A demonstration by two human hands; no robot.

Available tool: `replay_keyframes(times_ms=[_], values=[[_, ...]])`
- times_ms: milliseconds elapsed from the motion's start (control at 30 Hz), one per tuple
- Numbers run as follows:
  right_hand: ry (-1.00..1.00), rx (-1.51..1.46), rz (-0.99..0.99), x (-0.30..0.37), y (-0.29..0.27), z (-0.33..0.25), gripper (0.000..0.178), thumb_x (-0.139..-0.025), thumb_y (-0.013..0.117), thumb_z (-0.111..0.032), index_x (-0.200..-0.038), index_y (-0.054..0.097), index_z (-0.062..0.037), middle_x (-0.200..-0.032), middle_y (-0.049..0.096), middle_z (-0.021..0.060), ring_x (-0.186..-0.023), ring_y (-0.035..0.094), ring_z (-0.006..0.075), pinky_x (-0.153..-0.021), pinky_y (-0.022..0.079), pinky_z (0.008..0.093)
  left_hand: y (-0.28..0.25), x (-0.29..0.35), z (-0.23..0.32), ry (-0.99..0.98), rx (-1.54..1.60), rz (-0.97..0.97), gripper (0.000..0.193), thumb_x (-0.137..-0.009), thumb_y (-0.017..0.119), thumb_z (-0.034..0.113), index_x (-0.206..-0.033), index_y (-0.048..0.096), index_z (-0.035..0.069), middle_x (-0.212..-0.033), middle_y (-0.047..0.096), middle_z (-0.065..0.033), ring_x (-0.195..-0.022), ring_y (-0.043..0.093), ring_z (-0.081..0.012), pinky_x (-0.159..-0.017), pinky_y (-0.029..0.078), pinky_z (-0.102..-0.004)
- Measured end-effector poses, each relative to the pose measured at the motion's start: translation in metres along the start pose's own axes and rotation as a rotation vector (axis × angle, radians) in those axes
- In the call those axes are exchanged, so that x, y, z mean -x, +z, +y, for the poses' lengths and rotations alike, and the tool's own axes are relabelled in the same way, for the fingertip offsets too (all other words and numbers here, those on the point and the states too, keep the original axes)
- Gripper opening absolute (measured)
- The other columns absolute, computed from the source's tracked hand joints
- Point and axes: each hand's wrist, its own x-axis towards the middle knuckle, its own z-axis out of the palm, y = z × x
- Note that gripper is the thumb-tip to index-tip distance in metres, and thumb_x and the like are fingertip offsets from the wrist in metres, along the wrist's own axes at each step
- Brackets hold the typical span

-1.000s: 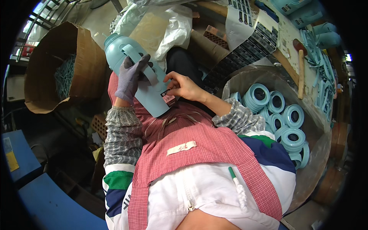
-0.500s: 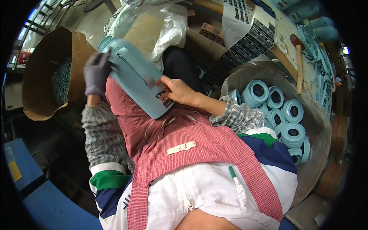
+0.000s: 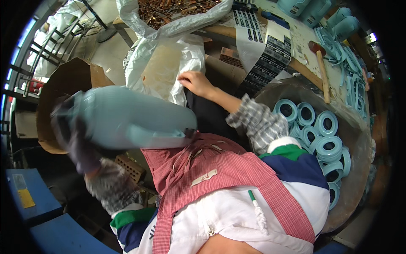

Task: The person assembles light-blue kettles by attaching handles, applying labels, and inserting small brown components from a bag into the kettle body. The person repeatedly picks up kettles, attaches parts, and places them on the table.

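The pale-blue flask body (image 3: 135,115) lies sideways, its long axis running rightward from the gloved left hand (image 3: 79,146), which seems closed around its left end (blur smears it badly), to the red checked apron (image 3: 237,169). The bare right hand (image 3: 198,84), farther off of the 2, hangs empty, loosely curled, by the white plastic bag (image 3: 191,54).

Motion-blurred jug (image 3: 137,116), bent edges, dark corners
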Motion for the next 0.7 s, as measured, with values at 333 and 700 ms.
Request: replay_keyframes(times_ms=[333, 700], values=[[-0.031, 0.769, -0.117, -0.073, 0.085, 0.076, 0.015, -0.077, 0.057, -0.021, -0.073, 0.067, -0.0102, -0.081, 0.063, 0.0031, -0.093, 0.052, 0.0258, -0.079, 0.041, 0.0359, -0.044, 0.04, 0.058, 0.326, -1.25, -0.29, 0.014, -0.079, 0.063, 0.014, -0.087, 0.062, 0.003, -0.108, 0.058, -0.0124, -0.104, 0.053, -0.0311, -0.09, 0.042, -0.0432], [0.086, -0.032, 0.067, -0.021, -0.009, 0.046, 0.024, -0.081, 0.064, -0.02, -0.075, 0.059, 0.0024, -0.065, 0.055, 0.0116, -0.059, 0.053, 0.0218, -0.057, 0.042, 0.032, -0.091, 0.028, 0.018, 0.317, -1.358, -0.298, 0.011, -0.084, 0.059, 0.013, -0.091, 0.064, 0.005, -0.092, 0.062, -0.0119, -0.078, 0.061, -0.0256, -0.065, 0.05, -0.0366]])
